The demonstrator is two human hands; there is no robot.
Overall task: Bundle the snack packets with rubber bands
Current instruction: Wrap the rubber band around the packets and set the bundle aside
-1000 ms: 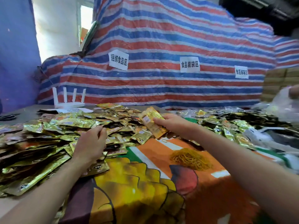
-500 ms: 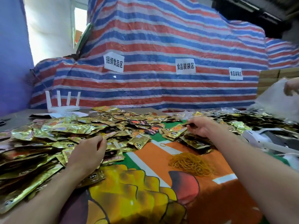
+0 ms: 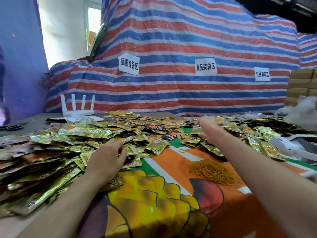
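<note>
Shiny gold snack packets [image 3: 56, 152] lie heaped over the left and far side of the table, and a second heap [image 3: 253, 133] lies to the right. My left hand [image 3: 106, 157] rests palm down on the near edge of the left heap, fingers lying over a few packets. My right hand [image 3: 208, 127] reaches far forward over the small packets between the two heaps, fingers stretched out and holding nothing. A loose pile of yellow rubber bands [image 3: 212, 170] sits on the cloth between my arms, and a single band [image 3: 182, 150] lies just beyond it.
An orange, green and yellow printed cloth [image 3: 154, 194] covers the table. At the far left stand a white router [image 3: 77, 109] and scissors [image 3: 13, 127]. A striped tarp [image 3: 171, 48] with paper labels rises behind. A white plastic bag [image 3: 301, 114] and white device [image 3: 291, 145] are at right.
My right hand held gold packets up, put them down on the small pile at centre right, and now reaches further forward with nothing in it. The left hand stayed on the left heap.
</note>
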